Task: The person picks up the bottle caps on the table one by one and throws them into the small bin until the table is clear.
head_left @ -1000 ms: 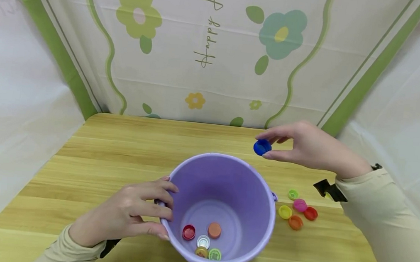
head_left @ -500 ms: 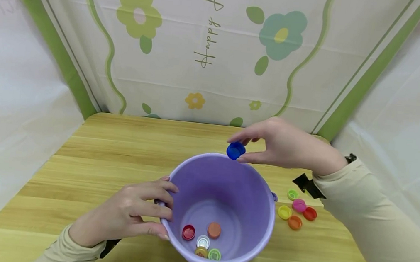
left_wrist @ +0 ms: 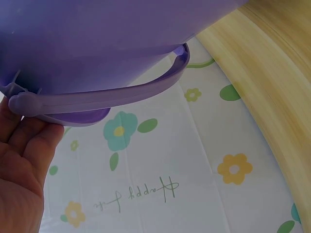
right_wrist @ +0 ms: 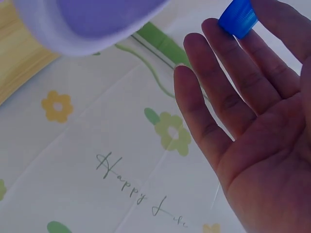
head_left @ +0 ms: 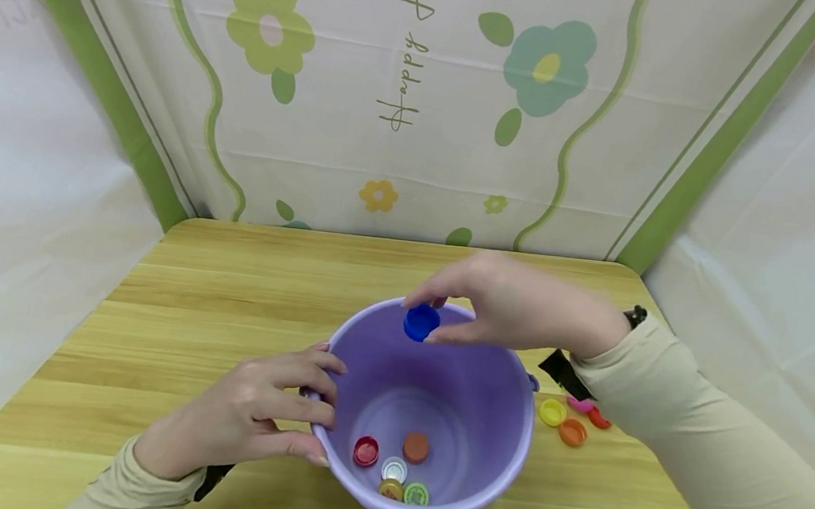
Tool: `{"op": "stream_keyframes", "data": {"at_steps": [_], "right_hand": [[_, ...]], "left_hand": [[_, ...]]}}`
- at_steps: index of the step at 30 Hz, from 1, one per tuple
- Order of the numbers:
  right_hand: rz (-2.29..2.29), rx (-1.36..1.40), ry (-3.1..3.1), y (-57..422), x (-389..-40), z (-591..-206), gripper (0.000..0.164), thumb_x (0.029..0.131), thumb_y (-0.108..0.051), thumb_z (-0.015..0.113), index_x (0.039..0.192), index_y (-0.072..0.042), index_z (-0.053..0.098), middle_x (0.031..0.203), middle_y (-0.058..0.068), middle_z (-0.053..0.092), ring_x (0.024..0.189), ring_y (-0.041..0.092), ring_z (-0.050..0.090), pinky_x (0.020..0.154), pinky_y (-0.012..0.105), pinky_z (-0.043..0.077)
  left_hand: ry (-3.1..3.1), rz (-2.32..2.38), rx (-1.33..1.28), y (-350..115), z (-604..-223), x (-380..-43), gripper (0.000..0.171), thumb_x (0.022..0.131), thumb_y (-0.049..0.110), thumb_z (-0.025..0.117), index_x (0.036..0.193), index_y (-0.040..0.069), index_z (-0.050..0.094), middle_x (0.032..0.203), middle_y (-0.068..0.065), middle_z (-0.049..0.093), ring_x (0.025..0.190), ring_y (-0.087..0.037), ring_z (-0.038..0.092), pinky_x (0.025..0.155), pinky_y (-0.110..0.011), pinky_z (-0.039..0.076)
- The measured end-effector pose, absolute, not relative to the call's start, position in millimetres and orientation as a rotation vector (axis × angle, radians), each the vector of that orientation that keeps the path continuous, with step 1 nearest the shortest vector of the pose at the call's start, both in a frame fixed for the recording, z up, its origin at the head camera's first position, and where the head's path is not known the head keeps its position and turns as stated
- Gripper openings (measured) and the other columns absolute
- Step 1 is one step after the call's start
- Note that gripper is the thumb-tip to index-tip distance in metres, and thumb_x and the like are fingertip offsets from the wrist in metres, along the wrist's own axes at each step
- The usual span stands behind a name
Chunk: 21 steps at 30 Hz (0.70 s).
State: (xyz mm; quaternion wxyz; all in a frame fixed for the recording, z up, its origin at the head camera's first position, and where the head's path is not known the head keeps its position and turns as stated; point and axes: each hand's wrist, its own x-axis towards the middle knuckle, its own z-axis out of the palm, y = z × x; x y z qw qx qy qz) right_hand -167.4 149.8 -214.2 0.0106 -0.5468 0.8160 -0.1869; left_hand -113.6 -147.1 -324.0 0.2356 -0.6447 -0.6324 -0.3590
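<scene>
A purple bucket (head_left: 469, 421) stands on the wooden table, its mouth facing the head camera. My left hand (head_left: 256, 407) grips the bucket's left rim, fingers over the edge. In the left wrist view, the bucket's handle (left_wrist: 112, 97) hangs down its outer side beside that hand. Over the far part of the bucket's mouth, my right hand (head_left: 505, 299) pinches a blue bottle cap (head_left: 422, 322) between thumb and fingers. On the bucket's floor lie a red cap (head_left: 366, 451), an orange cap (head_left: 416, 448), a silver cap (head_left: 394, 470), a gold cap (head_left: 391, 489) and a green cap (head_left: 417, 495).
Right of the bucket, a yellow cap (head_left: 552, 413), an orange cap (head_left: 573, 432), a pink cap (head_left: 580, 403) and a red cap (head_left: 598, 417) lie on the wooden table (head_left: 229, 295), partly behind the right forearm. A flowered cloth (head_left: 350, 80) hangs beyond the table's far edge.
My right hand has carried the blue cap leftward and down, from right of the bucket to over its mouth. Its forearm now covers the loose green cap. The left hand has stayed put.
</scene>
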Motion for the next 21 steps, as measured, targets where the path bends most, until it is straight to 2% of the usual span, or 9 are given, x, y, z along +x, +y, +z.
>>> {"op": "stream_keyframes", "data": {"at_steps": [21], "right_hand": [[-0.512, -1.763, 2.503, 133, -165, -222, 0.034, 0.086, -0.02, 0.081, 0.117, -0.009, 0.071, 0.104, -0.005, 0.071, 0.095, 0.007, 0.066, 0.085, 0.025, 0.056]], "left_hand": [[-1.765, -0.997, -1.758, -147, -326, -113, 0.023, 0.09, 0.031, 0.072, 0.094, 0.008, 0.07, 0.099, -0.006, 0.064, 0.107, -0.034, 0.061, 0.111, -0.046, 0.04]]}}
